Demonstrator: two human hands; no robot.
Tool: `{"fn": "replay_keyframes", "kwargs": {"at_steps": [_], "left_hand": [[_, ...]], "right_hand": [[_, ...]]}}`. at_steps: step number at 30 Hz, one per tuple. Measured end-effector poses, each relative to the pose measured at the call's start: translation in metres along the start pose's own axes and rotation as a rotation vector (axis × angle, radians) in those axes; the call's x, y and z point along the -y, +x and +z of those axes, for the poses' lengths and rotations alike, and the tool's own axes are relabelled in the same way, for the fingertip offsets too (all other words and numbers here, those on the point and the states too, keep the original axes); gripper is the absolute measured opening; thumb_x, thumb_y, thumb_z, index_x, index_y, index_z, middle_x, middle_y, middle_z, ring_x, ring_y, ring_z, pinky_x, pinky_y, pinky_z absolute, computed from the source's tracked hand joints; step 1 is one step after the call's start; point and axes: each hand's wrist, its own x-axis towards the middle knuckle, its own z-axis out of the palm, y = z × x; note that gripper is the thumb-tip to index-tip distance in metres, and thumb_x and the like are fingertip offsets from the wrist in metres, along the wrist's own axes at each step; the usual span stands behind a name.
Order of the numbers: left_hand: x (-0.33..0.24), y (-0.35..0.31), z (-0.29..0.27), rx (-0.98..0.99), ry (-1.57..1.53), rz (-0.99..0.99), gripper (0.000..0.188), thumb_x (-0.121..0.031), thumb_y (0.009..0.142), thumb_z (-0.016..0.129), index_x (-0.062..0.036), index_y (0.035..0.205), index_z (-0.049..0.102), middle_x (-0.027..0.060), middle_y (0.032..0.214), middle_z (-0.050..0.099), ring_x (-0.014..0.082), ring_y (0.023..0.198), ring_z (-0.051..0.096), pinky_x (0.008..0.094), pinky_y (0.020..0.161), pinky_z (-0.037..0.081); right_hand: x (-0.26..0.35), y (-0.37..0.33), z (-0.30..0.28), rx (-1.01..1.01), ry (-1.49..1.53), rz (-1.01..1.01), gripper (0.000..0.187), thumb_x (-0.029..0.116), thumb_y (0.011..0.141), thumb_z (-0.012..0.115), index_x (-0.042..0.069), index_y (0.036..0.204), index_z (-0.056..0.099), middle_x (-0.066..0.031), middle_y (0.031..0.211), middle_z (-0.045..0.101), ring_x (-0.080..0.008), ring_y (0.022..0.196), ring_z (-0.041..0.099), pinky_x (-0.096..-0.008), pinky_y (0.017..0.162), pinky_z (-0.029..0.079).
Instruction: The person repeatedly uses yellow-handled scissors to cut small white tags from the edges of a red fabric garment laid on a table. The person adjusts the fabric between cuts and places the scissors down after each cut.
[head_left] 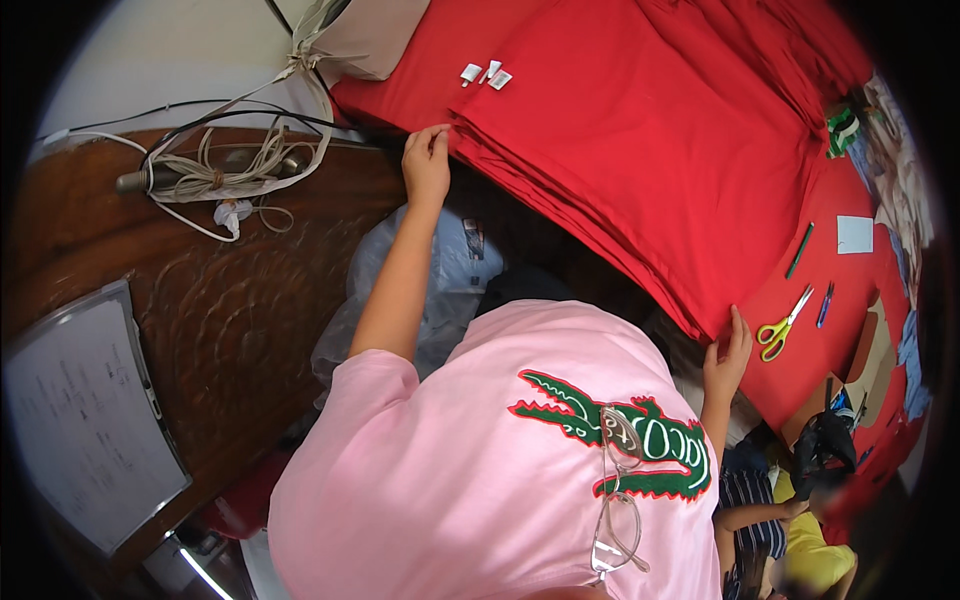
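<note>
A large red cloth [640, 150], folded in several layers, lies in front of me with its layered edge toward me. Two or three small white labels [499, 79] show on its upper left part. At the cloth's left corner is my left hand [427, 168], its fingers bent together in a pinch on the edge. My right hand [728, 358] touches the near right corner, fingers stretched and apart, the thumb beside the edge. Yellow-handled scissors [784, 322] lie to the right of that hand, with a blue pen [825, 305] alongside.
A dark green pen [800, 250] and a pale card [855, 235] rest farther right, near an open cardboard box [870, 355]. On the left, bundled cables [222, 170] lie on carved wood [240, 270], above a whiteboard [90, 410]. Another person in yellow [815, 550] is at lower right.
</note>
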Motion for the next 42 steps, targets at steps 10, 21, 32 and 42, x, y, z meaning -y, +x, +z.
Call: {"fn": "replay_keyframes", "kwargs": {"at_steps": [10,21,32,42], "left_hand": [[0.008,0.030,0.035,0.076,-0.260,-0.133,0.021,-0.019,0.098,0.076,-0.0007,0.108,0.074,0.0038,0.100,0.072,0.0101,0.086,0.065,0.0249,0.078,0.053],[-0.001,0.036,0.042,0.300,-0.405,-0.229,0.018,-0.017,0.103,0.070,-0.0026,0.113,0.068,0.0010,0.094,0.071,0.0073,0.085,0.065,0.0246,0.073,0.052],[-0.082,0.045,0.013,0.284,-1.308,-0.443,0.010,-0.022,0.107,0.063,-0.0128,0.111,0.066,-0.0027,0.092,0.070,0.0098,0.079,0.066,0.0276,0.077,0.056],[-0.102,0.046,0.001,0.265,-1.292,-0.439,0.007,-0.021,0.107,0.064,-0.0153,0.111,0.065,-0.0041,0.088,0.067,0.0091,0.074,0.064,0.0272,0.070,0.054]], "right_hand": [[0.001,-0.009,0.011,-0.058,0.251,0.130,0.027,0.000,0.098,0.063,0.003,0.122,0.075,-0.0122,0.100,0.070,-0.0222,0.093,0.067,-0.0332,0.085,0.053],[0.002,-0.016,0.023,-0.104,0.314,0.249,0.019,0.002,0.097,0.070,0.003,0.115,0.077,-0.0092,0.103,0.071,-0.0167,0.090,0.066,-0.0291,0.082,0.053],[-0.028,-0.027,0.022,-0.151,0.167,0.270,0.021,0.010,0.107,0.058,0.000,0.124,0.065,-0.0138,0.109,0.072,-0.0219,0.098,0.071,-0.0333,0.083,0.057],[-0.022,-0.020,0.017,-0.013,0.118,0.270,0.023,0.004,0.106,0.054,0.000,0.127,0.061,-0.0154,0.111,0.070,-0.0220,0.101,0.070,-0.0340,0.089,0.055]]}}
